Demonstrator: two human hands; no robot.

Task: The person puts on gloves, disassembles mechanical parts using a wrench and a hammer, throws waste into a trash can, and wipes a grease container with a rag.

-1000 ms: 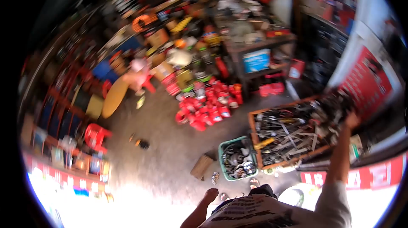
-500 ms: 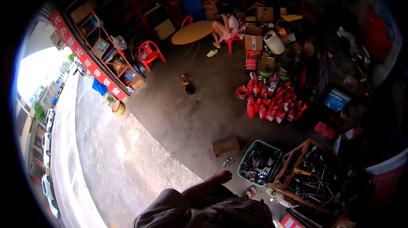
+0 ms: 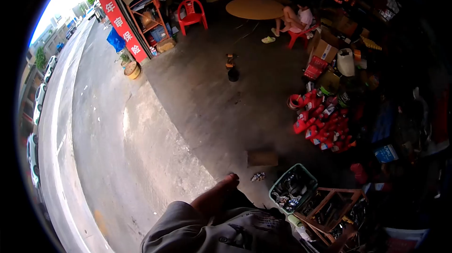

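My left hand hangs in front of my body above the floor, its fingers curled; whether anything is inside it I cannot make out. Down at the lower right, my right hand is dim beside the wooden-framed tool box, close to the dark metal tools in it; its fingers are not clear. Left of that box is a green bin holding dark and silvery parts. A brown block lies on the floor beyond my left hand, with a small mottled item near it.
Red bottles crowd the floor at right. A seated person is beside a round table. A red chair stands by a shelf. An orange and black object lies mid-floor. The street is at left.
The view has swung left, showing more street and shifting the bottles rightward. My right hand, earlier reaching over the tool box's far end, now appears lower beside it. My left hand stays before my body.
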